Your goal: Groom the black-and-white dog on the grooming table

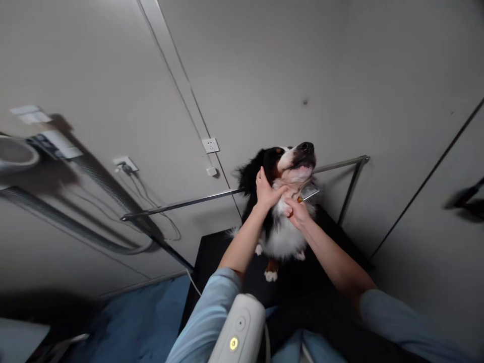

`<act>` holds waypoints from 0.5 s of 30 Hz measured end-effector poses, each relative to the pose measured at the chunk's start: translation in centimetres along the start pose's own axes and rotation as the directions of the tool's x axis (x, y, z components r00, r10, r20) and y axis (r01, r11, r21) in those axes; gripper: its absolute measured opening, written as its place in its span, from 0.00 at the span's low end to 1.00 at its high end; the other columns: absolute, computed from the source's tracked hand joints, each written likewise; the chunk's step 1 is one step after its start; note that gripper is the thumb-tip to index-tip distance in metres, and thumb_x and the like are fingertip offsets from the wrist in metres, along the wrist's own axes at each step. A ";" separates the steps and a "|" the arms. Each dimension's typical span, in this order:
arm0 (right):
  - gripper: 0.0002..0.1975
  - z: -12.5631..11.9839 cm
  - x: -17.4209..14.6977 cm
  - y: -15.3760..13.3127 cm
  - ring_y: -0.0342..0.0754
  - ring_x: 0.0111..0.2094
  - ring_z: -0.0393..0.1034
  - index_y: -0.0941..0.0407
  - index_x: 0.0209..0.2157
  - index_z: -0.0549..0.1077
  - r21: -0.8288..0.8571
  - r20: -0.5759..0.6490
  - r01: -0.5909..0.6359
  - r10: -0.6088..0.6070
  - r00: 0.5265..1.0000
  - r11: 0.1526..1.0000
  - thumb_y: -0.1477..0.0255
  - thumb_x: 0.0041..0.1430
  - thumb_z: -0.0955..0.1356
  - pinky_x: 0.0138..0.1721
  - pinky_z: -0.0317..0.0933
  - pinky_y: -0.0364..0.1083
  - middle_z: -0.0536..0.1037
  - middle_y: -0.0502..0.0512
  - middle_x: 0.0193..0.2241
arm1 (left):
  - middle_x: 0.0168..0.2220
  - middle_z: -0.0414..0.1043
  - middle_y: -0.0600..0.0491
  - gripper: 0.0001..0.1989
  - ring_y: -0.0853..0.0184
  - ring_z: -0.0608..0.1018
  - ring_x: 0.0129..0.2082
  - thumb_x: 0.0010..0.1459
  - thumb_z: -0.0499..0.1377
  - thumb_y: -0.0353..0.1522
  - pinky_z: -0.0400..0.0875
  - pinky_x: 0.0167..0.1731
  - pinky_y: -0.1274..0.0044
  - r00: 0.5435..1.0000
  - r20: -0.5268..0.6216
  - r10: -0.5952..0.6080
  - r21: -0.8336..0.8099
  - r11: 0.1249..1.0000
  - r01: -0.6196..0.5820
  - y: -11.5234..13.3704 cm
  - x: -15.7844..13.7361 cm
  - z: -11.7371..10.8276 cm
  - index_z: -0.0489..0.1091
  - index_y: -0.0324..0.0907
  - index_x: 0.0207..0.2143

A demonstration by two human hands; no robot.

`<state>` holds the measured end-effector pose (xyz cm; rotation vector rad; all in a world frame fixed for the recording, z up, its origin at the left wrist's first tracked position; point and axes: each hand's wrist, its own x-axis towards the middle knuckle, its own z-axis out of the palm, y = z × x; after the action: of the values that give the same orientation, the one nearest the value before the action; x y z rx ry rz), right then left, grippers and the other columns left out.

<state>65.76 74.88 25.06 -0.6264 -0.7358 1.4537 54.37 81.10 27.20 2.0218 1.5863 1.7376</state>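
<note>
A black, white and brown dog [282, 237] sits facing me with its muzzle raised and turned to the right. My left hand [266, 191] cups the side of its head below the ear, fingers along the cheek and thumb across the throat. My right hand [298, 214] is closed around the orange handle of a slicker brush. The metal brush head [310, 191] sticks out to the right beside the dog's neck, its back towards me. Whether its pins touch the fur cannot be seen.
The dog is on a black table [212, 252]. Behind it runs a metal rail [189, 200]. Grey hoses [106, 181] and a plugged-in cord [126, 165] hang at the left wall. A white device with a yellow light [240, 327] juts up close below me.
</note>
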 end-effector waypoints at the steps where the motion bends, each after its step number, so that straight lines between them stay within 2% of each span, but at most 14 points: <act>1: 0.20 -0.1 1.1 -0.3 0.34 0.14 0.52 0.52 0.28 0.61 -0.021 0.014 0.006 -0.006 1.000 1.000 0.71 0.36 0.75 0.14 0.47 0.35 0.59 0.35 0.16 | 0.60 0.63 0.31 0.52 0.46 0.68 0.61 0.40 0.73 0.38 0.63 0.59 0.61 1.000 0.009 -0.011 0.028 1.000 0.011 0.0 0.9 0.6 0.55 0.32 0.64; 3: 0.20 -0.3 3.3 -0.6 0.34 0.14 0.51 0.52 0.28 0.61 -0.108 0.040 0.033 -0.029 0.999 0.994 0.68 0.37 0.75 0.14 0.47 0.37 0.59 0.36 0.17 | 0.46 0.74 0.38 0.35 0.52 0.78 0.46 0.46 0.69 0.39 0.72 0.47 0.66 0.997 0.054 -0.057 0.083 0.995 0.053 -0.5 2.4 0.9 0.66 0.33 0.54; 5: 0.17 -0.9 4.8 0.1 0.36 0.16 0.53 0.52 0.28 0.62 -0.286 0.071 0.086 -0.068 0.995 0.954 0.65 0.42 0.74 0.16 0.50 0.38 0.60 0.38 0.18 | 0.32 0.75 0.47 0.19 0.58 0.78 0.32 0.51 0.66 0.40 0.71 0.35 0.71 0.991 0.115 -0.071 0.136 0.989 0.055 -1.4 4.0 0.2 0.71 0.37 0.41; 6: 0.15 -1.5 5.0 0.9 0.38 0.18 0.57 0.52 0.28 0.63 -0.410 0.099 0.115 -0.081 0.992 0.905 0.63 0.45 0.72 0.18 0.54 0.40 0.63 0.41 0.19 | 0.27 0.73 0.50 0.15 0.61 0.77 0.28 0.52 0.65 0.40 0.69 0.32 0.73 0.989 0.138 -0.056 0.157 0.987 0.034 -1.9 4.8 -0.4 0.71 0.39 0.36; 8: 0.10 -3.3 4.1 2.8 0.44 0.25 0.66 0.52 0.29 0.65 -0.633 0.159 0.147 -0.058 0.986 0.760 0.63 0.50 0.69 0.24 0.60 0.42 0.67 0.46 0.21 | 0.21 0.69 0.53 0.13 0.65 0.73 0.23 0.53 0.63 0.41 0.65 0.27 0.75 0.988 0.153 -0.014 0.174 0.985 -0.013 -3.3 6.3 -1.8 0.70 0.40 0.31; 10: 0.08 -5.4 1.9 4.4 0.48 0.27 0.68 0.52 0.26 0.66 -0.757 0.213 0.130 0.054 0.976 0.640 0.65 0.51 0.68 0.27 0.62 0.45 0.68 0.49 0.20 | 0.19 0.66 0.56 0.13 0.67 0.69 0.20 0.52 0.62 0.40 0.62 0.24 0.76 0.989 0.148 0.003 0.149 0.988 -0.025 -4.9 7.2 -2.9 0.71 0.40 0.32; 13: 0.08 -7.1 -0.1 4.1 0.49 0.24 0.68 0.51 0.22 0.67 -0.782 0.330 0.118 0.246 0.911 0.612 0.66 0.49 0.69 0.26 0.63 0.47 0.69 0.51 0.18 | 0.18 0.64 0.58 0.13 0.69 0.67 0.19 0.51 0.62 0.40 0.62 0.24 0.77 0.994 0.103 -0.026 0.054 0.998 0.020 -7.7 7.6 -3.6 0.72 0.39 0.32; 15: 0.07 -6.5 1.0 2.3 0.49 0.27 0.70 0.51 0.28 0.71 -0.769 0.387 0.176 0.228 0.893 0.615 0.63 0.54 0.67 0.29 0.65 0.47 0.74 0.53 0.23 | 0.18 0.63 0.58 0.11 0.69 0.68 0.21 0.49 0.62 0.38 0.65 0.25 0.77 0.997 0.046 -0.058 -0.020 0.998 0.059 -9.3 7.4 -3.7 0.71 0.39 0.29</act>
<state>69.25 76.32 19.25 -0.9789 -1.8208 1.2558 44.53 88.64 28.26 1.9694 1.5895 1.6694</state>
